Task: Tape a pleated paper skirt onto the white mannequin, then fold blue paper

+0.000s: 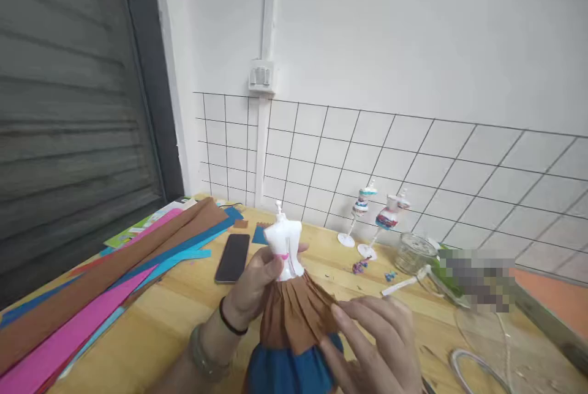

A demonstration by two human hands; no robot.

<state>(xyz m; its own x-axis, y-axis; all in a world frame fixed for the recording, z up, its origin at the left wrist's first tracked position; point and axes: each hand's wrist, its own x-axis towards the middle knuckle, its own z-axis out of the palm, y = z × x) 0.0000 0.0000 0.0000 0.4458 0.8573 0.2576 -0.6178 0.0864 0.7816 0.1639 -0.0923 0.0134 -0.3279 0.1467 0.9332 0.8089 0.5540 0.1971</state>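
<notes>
My left hand (253, 288) is closed round the waist of a small white mannequin doll (283, 246), held upright over the wooden table (184, 314). The doll wears a pleated brown paper skirt (294, 314) over a blue paper layer (280, 372). My right hand (374, 342) rests with its fingers spread on the right side of the brown skirt. A black band and a pale bracelet sit on my left wrist.
Long strips of brown, pink and blue crepe paper (105, 287) lie on the left. A black phone (233, 257) lies behind my left hand. Two small dressed mannequins (376, 222) stand near the tiled wall, beside a glass jar (413, 253) and a white stick.
</notes>
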